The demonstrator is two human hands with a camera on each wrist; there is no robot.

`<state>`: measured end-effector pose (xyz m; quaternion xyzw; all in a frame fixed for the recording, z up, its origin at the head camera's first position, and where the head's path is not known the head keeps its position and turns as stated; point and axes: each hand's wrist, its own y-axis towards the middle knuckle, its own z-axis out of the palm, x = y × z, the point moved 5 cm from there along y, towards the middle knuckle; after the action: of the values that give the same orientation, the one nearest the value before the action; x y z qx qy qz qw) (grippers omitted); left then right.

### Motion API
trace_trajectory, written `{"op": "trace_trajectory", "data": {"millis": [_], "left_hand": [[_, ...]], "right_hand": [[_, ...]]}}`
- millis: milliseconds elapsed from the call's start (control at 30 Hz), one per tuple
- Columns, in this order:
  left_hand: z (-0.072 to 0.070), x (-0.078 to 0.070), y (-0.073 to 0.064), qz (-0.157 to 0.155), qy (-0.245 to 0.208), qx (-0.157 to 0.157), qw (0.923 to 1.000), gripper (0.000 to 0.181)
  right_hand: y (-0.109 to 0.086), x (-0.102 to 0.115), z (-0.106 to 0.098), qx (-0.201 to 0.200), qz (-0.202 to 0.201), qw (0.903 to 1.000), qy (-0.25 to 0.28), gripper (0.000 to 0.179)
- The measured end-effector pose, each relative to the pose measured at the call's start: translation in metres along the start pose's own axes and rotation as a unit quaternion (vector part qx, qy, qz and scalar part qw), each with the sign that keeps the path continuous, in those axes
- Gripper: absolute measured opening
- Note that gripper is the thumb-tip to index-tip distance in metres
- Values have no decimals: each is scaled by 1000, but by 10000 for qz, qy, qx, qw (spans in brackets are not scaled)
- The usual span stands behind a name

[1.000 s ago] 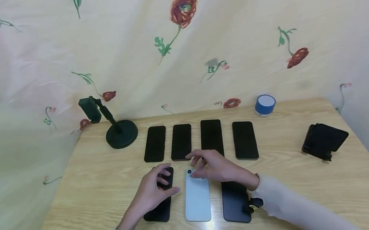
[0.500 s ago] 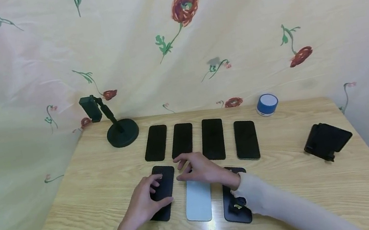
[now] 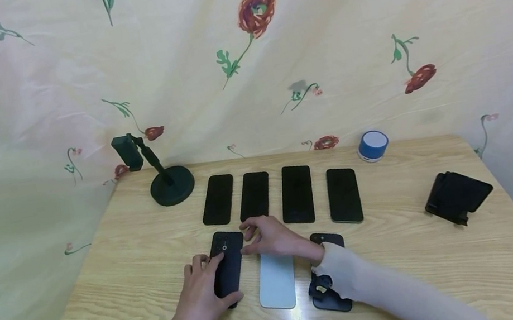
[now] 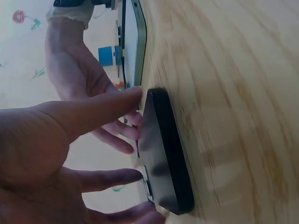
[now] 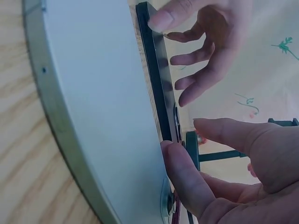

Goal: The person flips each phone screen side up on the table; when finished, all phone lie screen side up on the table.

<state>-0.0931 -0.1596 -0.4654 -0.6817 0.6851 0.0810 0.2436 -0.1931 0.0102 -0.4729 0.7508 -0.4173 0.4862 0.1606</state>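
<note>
My left hand (image 3: 199,291) reaches over a black phone (image 3: 229,272) lying back up on the table, its camera end away from me. The thumb is at the phone's near right corner, while the other fingers spread loosely above its left side. My right hand (image 3: 273,237) crosses above the camera end of a pale blue phone (image 3: 276,284), fingertips right by the black phone's upper right edge. In the right wrist view the black phone (image 5: 161,79) lies flat between both hands. Under my right sleeve, another dark phone (image 3: 328,239) is partly hidden.
Several black phones (image 3: 296,193) lie screen up in a row behind. A black stand (image 3: 172,186) is at the back left, a blue-and-white cylinder (image 3: 373,146) at the back right. A folded black holder (image 3: 458,197) lies at the right. Floral fabric hangs behind the table.
My right hand has moved left from the pale blue phone to the black phone's upper edge. My left hand has shifted slightly left and down, uncovering the black phone's camera end.
</note>
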Motion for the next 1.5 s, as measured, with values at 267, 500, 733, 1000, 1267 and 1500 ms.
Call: {"op": "trace_trajectory", "data": {"millis": [267, 500, 733, 1000, 1267, 1500], "left_hand": [[6, -4, -8, -12, 307, 16, 9995, 89], [6, -5, -9, 4, 370, 29, 9993, 90], [5, -4, -6, -65, 291, 156, 9994, 87], [5, -3, -5, 23, 281, 108, 9995, 84], [4, -4, -6, 91, 229, 156, 9996, 81], [3, -3, -9, 89, -197, 232, 9995, 79]], "right_hand": [[6, -2, 6, -151, 113, 9992, -356, 54], [7, -2, 6, -152, 241, 9988, -408, 54], [10, -3, 7, -203, 319, 9988, -299, 55], [11, -7, 10, -261, 395, 9989, -60, 54], [8, -6, 12, -346, 558, 9975, 276, 53], [5, -6, 15, -396, 709, 9939, 752, 52]]}}
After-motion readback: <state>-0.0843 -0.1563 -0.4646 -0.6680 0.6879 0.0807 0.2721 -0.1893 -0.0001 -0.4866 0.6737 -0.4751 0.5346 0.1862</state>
